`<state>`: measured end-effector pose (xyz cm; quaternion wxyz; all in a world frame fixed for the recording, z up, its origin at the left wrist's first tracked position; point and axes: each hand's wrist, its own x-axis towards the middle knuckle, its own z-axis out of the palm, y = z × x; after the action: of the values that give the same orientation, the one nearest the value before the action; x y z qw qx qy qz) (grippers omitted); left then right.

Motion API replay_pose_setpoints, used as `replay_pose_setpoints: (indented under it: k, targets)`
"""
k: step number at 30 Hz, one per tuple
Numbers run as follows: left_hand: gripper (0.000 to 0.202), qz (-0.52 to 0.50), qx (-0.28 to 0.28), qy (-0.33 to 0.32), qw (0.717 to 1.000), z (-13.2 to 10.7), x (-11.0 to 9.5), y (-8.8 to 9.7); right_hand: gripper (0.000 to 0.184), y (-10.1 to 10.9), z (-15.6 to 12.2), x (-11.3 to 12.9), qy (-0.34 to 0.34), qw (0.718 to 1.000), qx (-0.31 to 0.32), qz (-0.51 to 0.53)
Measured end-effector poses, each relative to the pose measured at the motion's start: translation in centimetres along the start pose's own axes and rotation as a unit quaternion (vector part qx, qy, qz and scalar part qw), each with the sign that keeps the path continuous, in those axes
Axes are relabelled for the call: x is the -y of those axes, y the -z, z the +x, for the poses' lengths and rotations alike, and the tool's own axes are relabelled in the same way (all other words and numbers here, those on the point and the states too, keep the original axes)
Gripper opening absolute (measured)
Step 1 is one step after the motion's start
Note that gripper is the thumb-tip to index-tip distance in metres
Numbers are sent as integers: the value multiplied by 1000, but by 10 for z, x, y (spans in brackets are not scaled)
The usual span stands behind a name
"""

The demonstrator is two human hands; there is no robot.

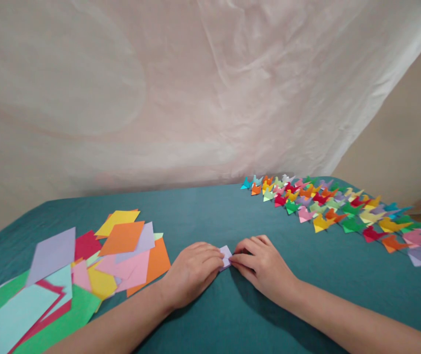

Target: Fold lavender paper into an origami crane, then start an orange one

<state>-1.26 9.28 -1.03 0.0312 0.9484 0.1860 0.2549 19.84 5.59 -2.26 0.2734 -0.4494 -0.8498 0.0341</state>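
Observation:
A small folded lilac paper [226, 254] lies on the teal tablecloth [210, 216] near the front middle. My left hand [193, 272] rests on its left side, fingers curled and pressing down on it. From the right, my right hand [259, 262] meets it, fingertips pinched against the paper's right edge. Most of the paper is hidden under my fingers, so only a small corner shows between the two hands.
A loose spread of coloured paper squares [85, 265] covers the table's left side. Several finished folded paper figures [336, 209] in many colours lie in rows along the right side. A pale sheet [181, 93] hangs behind the table.

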Motion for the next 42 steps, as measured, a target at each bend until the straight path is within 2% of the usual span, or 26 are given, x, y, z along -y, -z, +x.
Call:
replay_pose_setpoints:
  k: [6,10,17,22,27,36,42]
  targets:
    - [16,-38,43,55,997,-3,3,-1,15,2,1,0,-8,1000,23,14]
    - [14,-51,42,98,993,-5,5,-2,15,2,1,-1,-27,998,49,42]
    - [17,-53,59,111,991,-2,3,-1,9,-1,7,-8,-104,982,52,152]
    - [17,-64,61,118,989,0,3,-1,7,-1,11,-10,-137,975,60,164]
    - [17,-62,53,110,991,1,3,-1,6,0,16,-10,-138,975,75,157]
    - [24,59,50,51,996,1,-3,-6,3,1,21,-17,-129,971,106,171]
    - [25,77,51,24,995,2,-3,-7,6,2,22,-23,-117,964,127,205]
